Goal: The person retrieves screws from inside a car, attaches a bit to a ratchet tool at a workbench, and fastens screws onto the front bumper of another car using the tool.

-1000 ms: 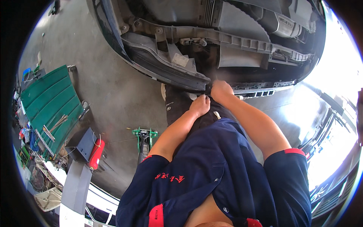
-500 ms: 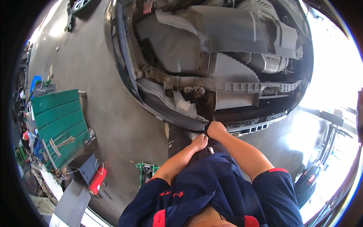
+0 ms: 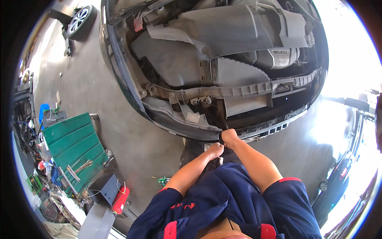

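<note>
Both hands are together at the middle of the front edge of a dark car [image 3: 119,59] with its engine bay exposed. My right hand [image 3: 230,138] is closed at the inner end of the black bumper section [image 3: 179,129]. Just below and to its left, my left hand [image 3: 216,150] is also closed, nearly touching it. What either hand grips is too small or covered to make out. A small white piece [image 3: 221,161] shows below my left hand. Behind the hands, a grey crossbar [image 3: 238,91] runs across the bay, in front of a large grey engine cover [image 3: 227,30].
At left, a green ribbed panel [image 3: 71,143] has thin rods lying on it. Nearby are a dark box [image 3: 105,189] and a red fire extinguisher [image 3: 121,200]. A wheel [image 3: 79,22] lies at the far left. Another car [image 3: 334,181] is at right.
The view has shifted, so the floor things at left appear further right and the wheel shows more fully. Both hands stay closed at the bumper edge, with my left slightly lower relative to it.
</note>
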The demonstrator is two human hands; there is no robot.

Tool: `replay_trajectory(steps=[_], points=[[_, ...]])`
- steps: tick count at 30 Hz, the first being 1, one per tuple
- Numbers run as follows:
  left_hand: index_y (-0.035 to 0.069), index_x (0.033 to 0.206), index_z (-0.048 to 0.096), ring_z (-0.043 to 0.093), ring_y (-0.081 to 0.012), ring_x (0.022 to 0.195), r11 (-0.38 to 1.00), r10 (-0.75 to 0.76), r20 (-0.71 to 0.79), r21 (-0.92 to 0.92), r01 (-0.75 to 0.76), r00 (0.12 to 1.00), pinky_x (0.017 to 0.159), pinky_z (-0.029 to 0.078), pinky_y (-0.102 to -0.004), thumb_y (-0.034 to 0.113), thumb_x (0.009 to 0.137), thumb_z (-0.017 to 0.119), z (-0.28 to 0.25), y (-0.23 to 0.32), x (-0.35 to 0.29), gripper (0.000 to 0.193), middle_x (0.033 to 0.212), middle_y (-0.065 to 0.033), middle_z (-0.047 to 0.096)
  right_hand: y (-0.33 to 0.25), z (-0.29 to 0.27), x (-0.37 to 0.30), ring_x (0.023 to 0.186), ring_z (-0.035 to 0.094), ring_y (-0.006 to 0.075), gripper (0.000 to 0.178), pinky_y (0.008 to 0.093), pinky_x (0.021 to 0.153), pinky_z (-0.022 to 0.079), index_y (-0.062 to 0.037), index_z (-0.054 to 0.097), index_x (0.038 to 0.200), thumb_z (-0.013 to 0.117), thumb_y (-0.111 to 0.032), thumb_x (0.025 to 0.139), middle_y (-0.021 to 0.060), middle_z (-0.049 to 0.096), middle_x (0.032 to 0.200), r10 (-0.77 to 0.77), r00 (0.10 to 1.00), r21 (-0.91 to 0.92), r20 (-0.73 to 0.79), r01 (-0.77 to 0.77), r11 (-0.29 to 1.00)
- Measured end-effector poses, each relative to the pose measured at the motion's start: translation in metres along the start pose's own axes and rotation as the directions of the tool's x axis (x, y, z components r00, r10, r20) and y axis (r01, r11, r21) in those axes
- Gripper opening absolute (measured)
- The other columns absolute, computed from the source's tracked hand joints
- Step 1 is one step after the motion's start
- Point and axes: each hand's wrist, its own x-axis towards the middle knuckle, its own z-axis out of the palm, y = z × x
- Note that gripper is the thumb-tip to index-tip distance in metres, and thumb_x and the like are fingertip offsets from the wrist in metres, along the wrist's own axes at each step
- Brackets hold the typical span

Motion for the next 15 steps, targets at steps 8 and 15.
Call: replay_trajectory(steps=[8,15], points=[[0.001,0.105,0.06,0.06,-0.0159,0.073,0.994,0.103,0.076,0.024,-0.105,0.992,0.063,0.053,-0.0334,0.028,0.101,0.043,-0.053,-0.014,-0.041,0.032,0.083,-0.0066,0.061,0.013,-0.009,0.013,0.042,0.036,0.0147,0.016,0.0292,0.038,0.026,-0.0089,0.055,0.078,0.046,-0.007,0.091,0.0014,0.047,0.062,-0.068,0.984,0.045,0.167,0.061,0.997],[0.003,0.103,0.059,0.058,-0.016,0.071,0.992,0.076,-0.046,-0.102,-0.08,0.996,0.064,0.053,-0.0329,0.01,0.096,0.039,-0.114,0.011,-0.108,0.022,0.086,-0.0071,0.062,0.014,-0.005,0.013,0.04,0.031,0.0133,0.019,0.0262,0.036,0.025,-0.0134,0.053,0.074,0.048,-0.01,0.092,-0.0026,0.045,0.056,0.166,0.965,0.611,0.201,-0.256,0.749]])
